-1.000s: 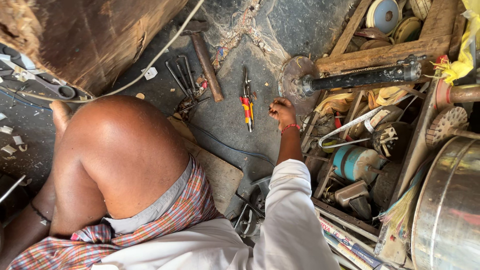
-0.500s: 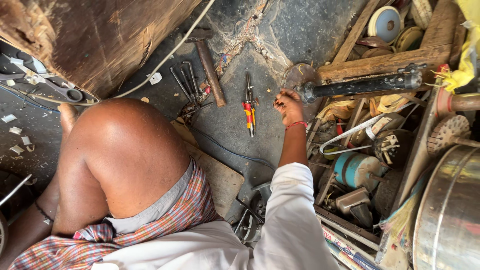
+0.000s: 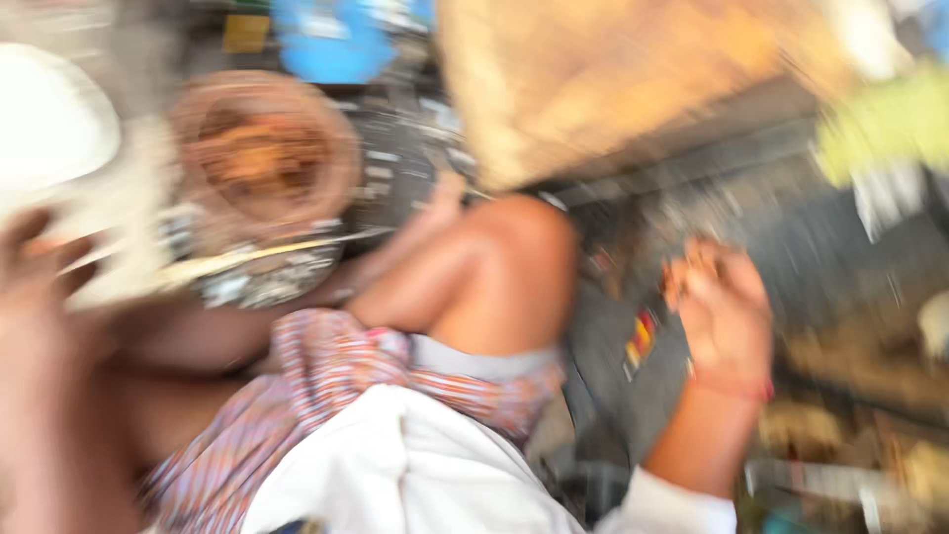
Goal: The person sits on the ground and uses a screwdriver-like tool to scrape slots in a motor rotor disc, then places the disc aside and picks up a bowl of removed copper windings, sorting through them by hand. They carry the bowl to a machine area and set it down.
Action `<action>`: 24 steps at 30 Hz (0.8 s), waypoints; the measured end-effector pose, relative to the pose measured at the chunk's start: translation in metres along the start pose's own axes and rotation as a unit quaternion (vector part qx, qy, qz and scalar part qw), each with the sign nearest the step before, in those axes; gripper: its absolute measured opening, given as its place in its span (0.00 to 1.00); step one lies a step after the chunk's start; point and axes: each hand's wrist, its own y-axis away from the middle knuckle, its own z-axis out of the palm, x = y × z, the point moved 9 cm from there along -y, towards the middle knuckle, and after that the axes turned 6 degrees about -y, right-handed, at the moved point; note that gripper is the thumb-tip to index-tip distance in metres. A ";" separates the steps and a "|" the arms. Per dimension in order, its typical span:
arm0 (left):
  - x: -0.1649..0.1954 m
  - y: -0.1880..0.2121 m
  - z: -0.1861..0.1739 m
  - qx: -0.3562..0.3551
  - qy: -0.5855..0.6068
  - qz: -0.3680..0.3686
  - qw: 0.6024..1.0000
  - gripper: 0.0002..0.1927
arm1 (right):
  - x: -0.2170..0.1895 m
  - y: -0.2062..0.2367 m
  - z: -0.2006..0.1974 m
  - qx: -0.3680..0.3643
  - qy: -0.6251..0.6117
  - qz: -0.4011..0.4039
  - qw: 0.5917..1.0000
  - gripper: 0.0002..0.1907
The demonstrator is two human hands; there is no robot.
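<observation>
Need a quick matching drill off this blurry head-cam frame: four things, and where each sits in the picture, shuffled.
Things:
1. right hand
2. left hand
3. bent knee
4. round rust-brown disc

Places:
A. upper left, above the striped cloth
B. centre of the frame
C. far left edge
D. right of centre, red band at the wrist, near the red and yellow tool

Pairs: 1-D, 2-C, 3-B, 4-A. Heavy motion blur: whether either hand holds anything cannot be told.
</observation>
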 end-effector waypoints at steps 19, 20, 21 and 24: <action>0.042 -0.011 0.108 0.039 -0.003 0.082 0.996 0.23 | 0.254 -0.124 0.389 -0.453 0.521 -0.127 0.713 0.18; 0.044 -0.016 0.111 0.038 -0.022 0.069 0.997 0.24 | 0.257 -0.122 0.388 -0.452 0.540 -0.132 0.698 0.20; 0.042 -0.022 0.115 0.029 -0.027 0.041 0.998 0.25 | 0.258 -0.122 0.386 -0.449 0.559 -0.137 0.684 0.23; 0.038 -0.031 0.123 0.009 -0.039 -0.015 0.999 0.26 | 0.247 -0.123 0.379 -0.460 0.537 -0.165 0.688 0.23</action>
